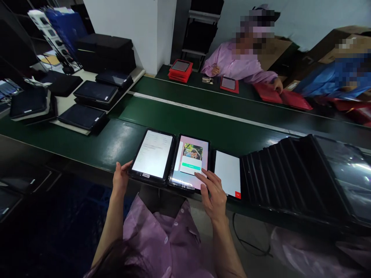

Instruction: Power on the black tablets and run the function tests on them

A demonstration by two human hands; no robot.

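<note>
Over the middle tablet (179, 170), the right hand (215, 195) is loosely spread, its fingertips at the lower right of the lit screen. At the lower left corner of the left tablet (152, 154), the left hand (120, 180) touches the edge; whether its fingers close around it cannot be told. Both tablets lie face up, side by side, along the near edge of the green bench (111, 141). Just right lies a third tablet (227, 172), white-screened, beside a row of overlapping dark slabs (275, 173). Across the bench, a co-worker (234, 65) in pink has a hand at red pouches (266, 92).
</note>
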